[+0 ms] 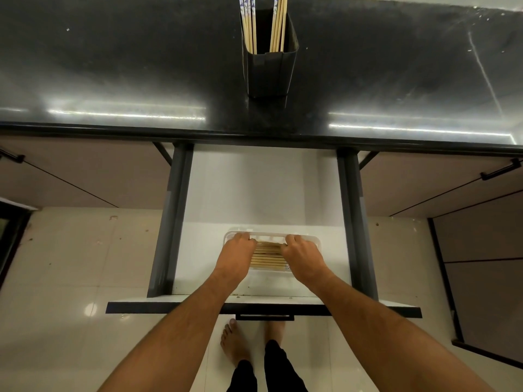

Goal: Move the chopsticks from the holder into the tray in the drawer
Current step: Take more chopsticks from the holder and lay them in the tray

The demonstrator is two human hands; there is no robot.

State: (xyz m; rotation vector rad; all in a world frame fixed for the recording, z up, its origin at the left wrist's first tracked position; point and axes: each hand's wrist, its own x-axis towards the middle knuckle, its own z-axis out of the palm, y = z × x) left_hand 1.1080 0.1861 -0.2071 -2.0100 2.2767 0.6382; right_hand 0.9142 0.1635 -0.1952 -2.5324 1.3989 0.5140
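Nearest to you, your left hand (237, 251) and right hand (303, 253) rest on a row of chopsticks (267, 257) lying flat in the clear tray (314, 239) inside the open drawer (254, 188). Whether each grip is closed on a stick or only pressing, I cannot tell. So part of the work looks done. Behind the tray the drawer floor is free. Farther away, on the dark desk (113, 66), the holder (270, 66) keeps two more bundles (264, 24); lift your hands clear of the desk edge.

Dark glossy countertop (113, 66), brown cabinet doors (70, 176), pale tiled floor (70, 264).
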